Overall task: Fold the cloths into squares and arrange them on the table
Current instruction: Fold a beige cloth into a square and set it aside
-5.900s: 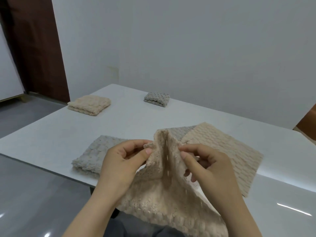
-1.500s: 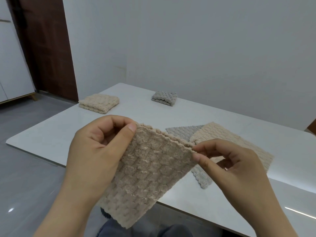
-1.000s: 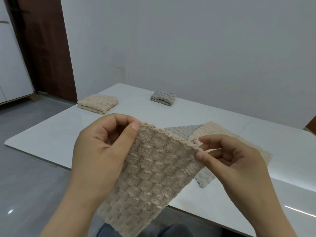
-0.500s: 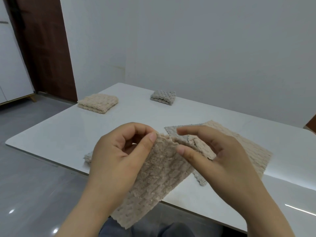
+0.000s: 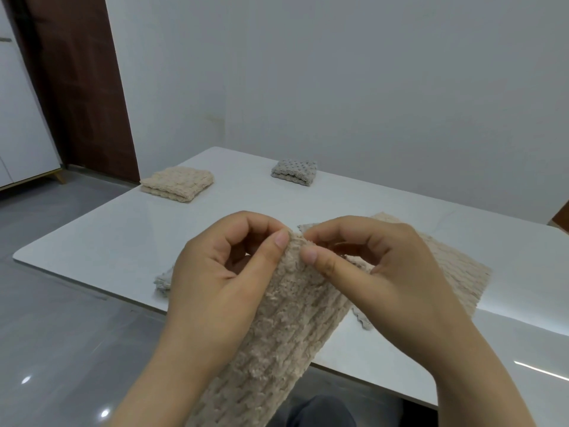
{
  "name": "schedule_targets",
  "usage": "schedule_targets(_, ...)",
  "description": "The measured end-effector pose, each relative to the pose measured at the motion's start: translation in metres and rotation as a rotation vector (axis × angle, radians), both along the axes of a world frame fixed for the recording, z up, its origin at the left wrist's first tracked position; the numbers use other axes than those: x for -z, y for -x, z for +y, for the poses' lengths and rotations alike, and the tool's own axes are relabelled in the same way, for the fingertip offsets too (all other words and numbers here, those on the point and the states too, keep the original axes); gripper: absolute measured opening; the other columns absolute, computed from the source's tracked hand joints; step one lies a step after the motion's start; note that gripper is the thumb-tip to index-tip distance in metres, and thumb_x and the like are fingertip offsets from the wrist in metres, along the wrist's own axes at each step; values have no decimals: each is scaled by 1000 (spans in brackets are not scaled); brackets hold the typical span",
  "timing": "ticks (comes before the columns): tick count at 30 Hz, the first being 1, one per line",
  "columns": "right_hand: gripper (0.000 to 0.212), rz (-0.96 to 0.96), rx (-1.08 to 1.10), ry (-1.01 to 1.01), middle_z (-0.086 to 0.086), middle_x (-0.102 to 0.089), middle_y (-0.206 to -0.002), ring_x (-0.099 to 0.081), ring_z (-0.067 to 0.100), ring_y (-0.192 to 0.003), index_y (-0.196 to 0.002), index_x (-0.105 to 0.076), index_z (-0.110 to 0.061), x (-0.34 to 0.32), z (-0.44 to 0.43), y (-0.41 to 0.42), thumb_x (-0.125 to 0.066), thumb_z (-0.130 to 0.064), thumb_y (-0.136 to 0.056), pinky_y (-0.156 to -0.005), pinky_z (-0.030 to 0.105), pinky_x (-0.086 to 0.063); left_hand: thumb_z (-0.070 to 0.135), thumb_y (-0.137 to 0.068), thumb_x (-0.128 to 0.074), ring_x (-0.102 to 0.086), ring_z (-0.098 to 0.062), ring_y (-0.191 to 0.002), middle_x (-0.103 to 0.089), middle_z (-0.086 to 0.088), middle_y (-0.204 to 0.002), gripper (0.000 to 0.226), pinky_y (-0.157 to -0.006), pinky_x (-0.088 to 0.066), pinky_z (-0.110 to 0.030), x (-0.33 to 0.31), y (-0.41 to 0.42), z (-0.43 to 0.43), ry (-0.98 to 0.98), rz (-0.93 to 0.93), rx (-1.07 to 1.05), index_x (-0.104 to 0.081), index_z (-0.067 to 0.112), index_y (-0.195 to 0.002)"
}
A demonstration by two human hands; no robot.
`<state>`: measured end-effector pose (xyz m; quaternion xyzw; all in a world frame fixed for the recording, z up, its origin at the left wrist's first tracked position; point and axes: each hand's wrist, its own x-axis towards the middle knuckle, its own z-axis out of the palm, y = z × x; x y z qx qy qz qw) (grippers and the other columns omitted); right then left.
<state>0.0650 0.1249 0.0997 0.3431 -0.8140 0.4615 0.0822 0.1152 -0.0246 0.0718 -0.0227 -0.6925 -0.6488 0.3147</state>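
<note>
A beige textured cloth (image 5: 277,343) hangs in the air in front of the white table (image 5: 117,238), folded into a narrow strip. My left hand (image 5: 221,272) and my right hand (image 5: 369,272) pinch its top edge side by side, thumbs almost touching. On the table behind my hands lie an unfolded beige cloth (image 5: 455,272) and an unfolded grey cloth (image 5: 163,280), mostly hidden by my hands. At the far end of the table sit a folded beige square (image 5: 178,183) and a smaller folded grey square (image 5: 294,172).
The table's near edge runs from left to lower right just beneath my hands. A white wall stands behind the table. A brown door (image 5: 80,87) and a white cabinet (image 5: 21,124) are at the far left, above grey floor tiles.
My two hands have come together, bringing the cloth's two top corners to meet. The cloth went from a flat wide panel to a narrow doubled strip.
</note>
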Motion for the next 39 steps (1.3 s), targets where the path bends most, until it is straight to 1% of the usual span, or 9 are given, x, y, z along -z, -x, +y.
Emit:
schedule_targets(5, 10, 0, 16, 3, -12, -71, -75, -66, 8, -75, -74, -72, -25, -2, 1, 0, -73, -22, -83, -64, 14, -49, 24, -79, -72, -65, -5, -73, -70, 4, -79, 5, -62, -49, -12, 6, 1, 0, -57, 3, 48, -68, 22, -81)
schedule_targets(8, 10, -18, 41, 18, -11, -70, -76, -66, 9, -72, -75, -71, -25, -3, 3, 0, -70, -26, -84, -60, 12, -45, 23, -77, -65, -67, -10, -84, -70, -1, -89, 10, -70, -51, -13, 13, -2, -4, -76, -10, 107, -62, 22, -87)
schedule_targets(15, 9, -26, 77, 38, -10, -69, -75, -63, 7, -66, -74, -70, -26, -5, 5, 0, -68, -27, -82, -57, 9, -43, 29, -76, -65, -63, -1, -69, -68, 7, -72, 8, -63, -46, -9, 26, -3, -5, 42, -77, 55, -68, 21, -75)
schedule_targets(22, 10, -15, 117, 78, -9, -69, -74, -62, 6, -66, -73, -70, -26, -3, 8, 1, -68, -24, -83, -59, 10, -43, 32, -74, -66, -62, -4, -66, -69, 3, -72, 14, -62, -46, -11, 40, -3, -8, 111, -133, 62, -71, 19, -75)
schedule_targets(25, 10, -28, 152, 106, -11, -69, -72, -60, 3, -63, -73, -70, -25, -2, 11, 2, -68, -23, -83, -58, 9, -42, 36, -73, -67, -62, -5, -66, -69, 4, -71, 16, -62, -47, -13, 50, -4, -10, 131, -175, 79, -71, 21, -76)
schedule_targets(29, 13, -16, 199, 148, -11, -66, -68, -54, 0, -57, -72, -70, -25, -3, 16, 6, -68, -22, -84, -55, 8, -41, 54, -68, -61, -56, -6, -63, -62, 8, -65, 33, -60, -44, -21, 61, 0, -10, 228, -188, 56, -68, 23, -77)
schedule_targets(33, 13, -5, 232, 142, -12, -65, -67, -53, 0, -57, -72, -70, -24, -1, 19, 9, -67, -22, -84, -54, 7, -39, 55, -71, -59, -58, -12, -67, -61, 4, -68, 34, -65, -47, -30, 73, 3, -13, 280, -194, 57, -67, 22, -74)
schedule_targets(34, 13, 1, 241, 146, -13, -64, -66, -53, 0, -58, -72, -70, -24, -1, 20, 10, -67, -22, -84, -55, 6, -39, 54, -72, -58, -57, -10, -66, -60, 5, -67, 33, -65, -46, -30, 77, 3, -12, 308, -184, 52, -65, 22, -72)
schedule_targets(39, 14, 19, 276, 185, -15, -62, -65, -51, -1, -57, -72, -69, -24, 2, 22, 15, -66, -21, -85, -54, 6, -39, 50, -75, -56, -46, -2, -59, -48, 16, -61, 24, -55, -31, -10, 91, 4, -10, 457, -160, 23, -50, 33, -60)
